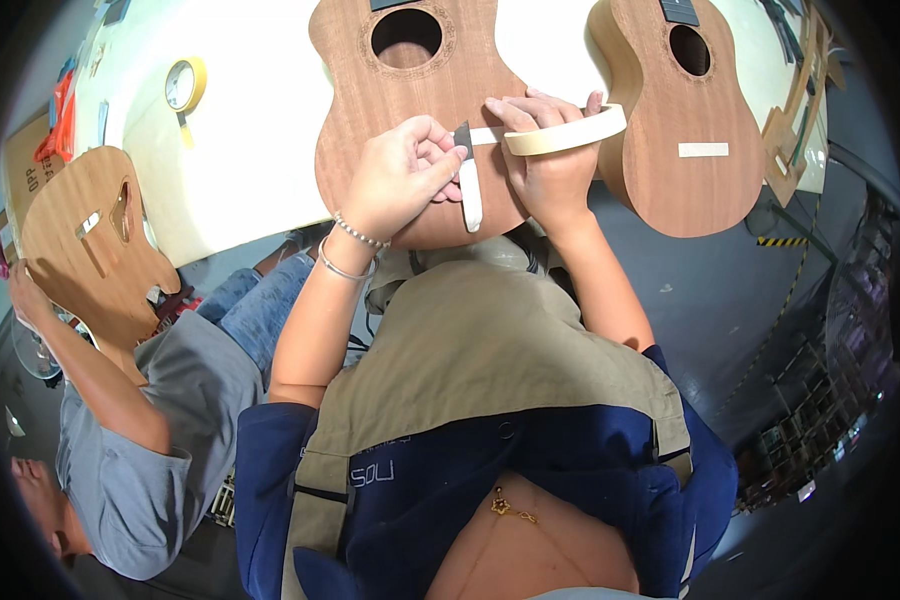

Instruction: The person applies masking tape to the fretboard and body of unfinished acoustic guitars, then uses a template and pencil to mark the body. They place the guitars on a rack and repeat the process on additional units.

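Your left hand [402,180] pinches the knife [472,203], blade pointing away from you, long axis crosswise to the pale strip [487,135] on the guitar body [365,130]. Strip runs rightward from beside the blade; contact unclear. Your right hand [550,185], nearer it, lies fingers extended, tape roll [573,133] around them.

A khaki apron [460,345], navy sleeves [270,470], beaded bracelet [359,233], bangle [343,271] and gold necklace [501,507] show.
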Demonstrator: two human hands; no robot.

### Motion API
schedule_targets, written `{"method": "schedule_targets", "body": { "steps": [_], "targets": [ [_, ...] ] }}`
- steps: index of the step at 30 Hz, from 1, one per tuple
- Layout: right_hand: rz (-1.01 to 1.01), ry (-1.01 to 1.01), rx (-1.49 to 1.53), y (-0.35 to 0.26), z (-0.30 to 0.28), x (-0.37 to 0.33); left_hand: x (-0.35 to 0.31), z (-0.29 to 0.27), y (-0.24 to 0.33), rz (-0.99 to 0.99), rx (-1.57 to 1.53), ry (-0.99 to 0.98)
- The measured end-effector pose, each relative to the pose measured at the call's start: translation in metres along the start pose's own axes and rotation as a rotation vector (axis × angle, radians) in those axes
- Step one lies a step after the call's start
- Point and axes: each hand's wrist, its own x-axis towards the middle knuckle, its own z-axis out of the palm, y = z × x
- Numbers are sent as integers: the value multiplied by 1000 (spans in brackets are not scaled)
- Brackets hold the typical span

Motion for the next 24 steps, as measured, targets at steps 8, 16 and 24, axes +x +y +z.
{"method": "schedule_targets", "body": {
  "steps": [8,16,24],
  "targets": [
    [-3,20,129,-4,-4,8,8,1,3,-8,166,15],
    [-196,-200,317,63,-87,59,11,-18,4,-23,-83,73],
    [268,-244,-506,388,-118,123,117,-229,-6,137,908,711]
  ]
}}
